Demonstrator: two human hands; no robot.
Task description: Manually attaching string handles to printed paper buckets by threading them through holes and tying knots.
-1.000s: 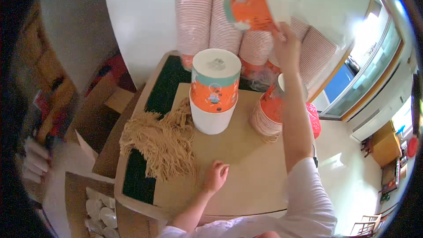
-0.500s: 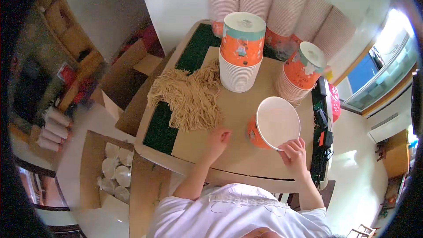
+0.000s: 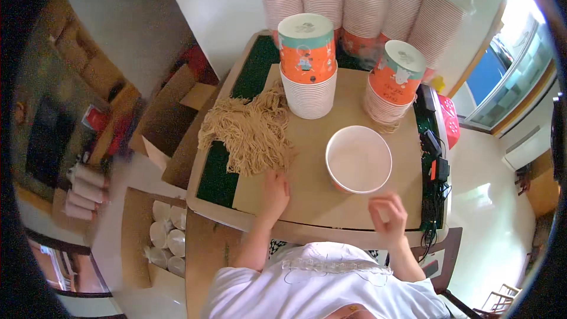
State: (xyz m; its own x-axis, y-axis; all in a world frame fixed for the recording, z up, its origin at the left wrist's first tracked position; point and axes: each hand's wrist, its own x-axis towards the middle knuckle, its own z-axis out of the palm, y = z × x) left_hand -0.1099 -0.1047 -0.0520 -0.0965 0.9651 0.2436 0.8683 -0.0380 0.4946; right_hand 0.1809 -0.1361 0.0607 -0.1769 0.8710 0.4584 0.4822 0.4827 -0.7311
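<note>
A white-lined paper bucket (image 3: 358,159) stands upright on the brown board, its open mouth facing up. Just off its near rim is my right hand (image 3: 388,217), with curled fingers apart from the thumb and nothing in them. My left hand (image 3: 276,194) is at the lower edge of a bundle of tan strings (image 3: 248,133); its fingers are pressed together, and what they hold, if anything, is hidden. Behind the bucket, an upside-down stack of orange-and-green paper buckets (image 3: 308,62) stands in the middle. A shorter upside-down stack (image 3: 397,77) is at the right.
Tall stacks of paper buckets (image 3: 366,3) line the wall at the back. Black adapters and cables (image 3: 436,159) run along the table's right edge. On the floor at left, a cardboard box (image 3: 136,236) holds several white rolls or stacks, and another open box (image 3: 171,118) stands behind it.
My right hand has let go of the bucket's rim and drawn back toward me. The bucket, tilted before, now stands upright. My left hand is now closer to the strings.
</note>
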